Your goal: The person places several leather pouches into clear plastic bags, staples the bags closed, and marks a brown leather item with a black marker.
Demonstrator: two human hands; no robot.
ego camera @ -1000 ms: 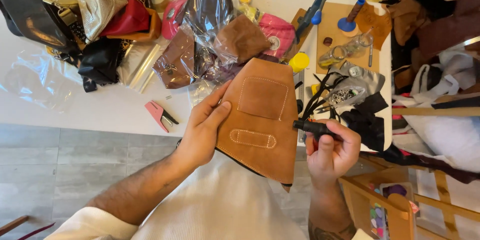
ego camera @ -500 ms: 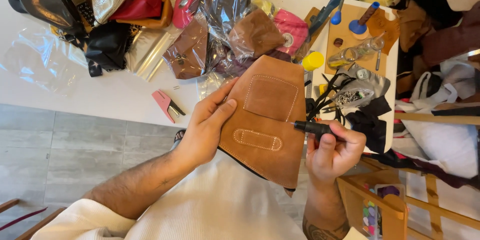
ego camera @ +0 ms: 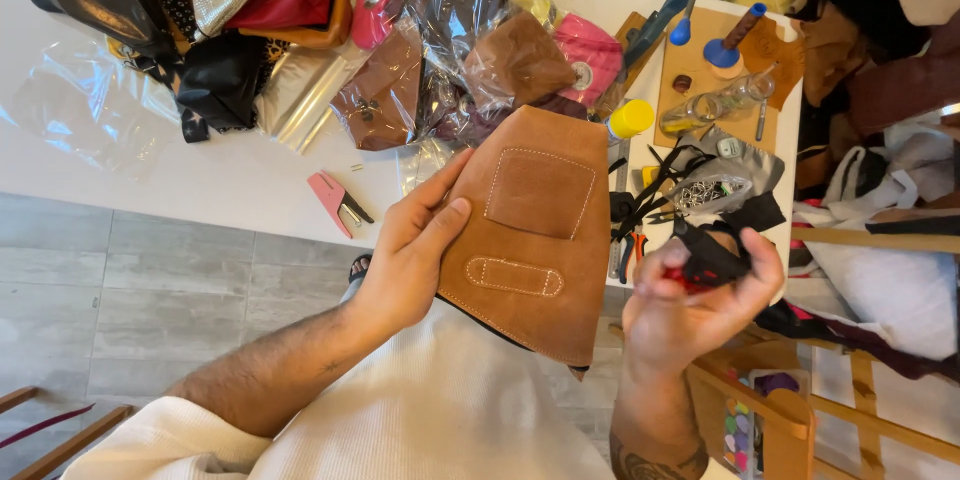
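My left hand (ego camera: 410, 250) holds a tan suede leather piece (ego camera: 530, 230) by its left edge, thumb on its face. The piece has a stitched square pocket and a stitched strap loop below it. It hangs upright over the white table's front edge (ego camera: 250, 190). My right hand (ego camera: 690, 300) is to the right of the leather, apart from it, fingers curled around a small black and red tool (ego camera: 705, 265). What kind of tool it is cannot be made out.
Leather bags and pouches, some in clear plastic wrap (ego camera: 450, 50), crowd the table's back. A pink hand tool (ego camera: 335, 202) lies near the front edge. At the right are a wooden board (ego camera: 700, 70) with blue-handled tools, a yellow cap (ego camera: 632, 120), pliers and black cords. A wooden chair (ego camera: 780, 410) stands below.
My right hand has pulled away to the right from the leather's edge and turned, with the tool now gathered in its fingers. My left hand keeps its hold on the leather.
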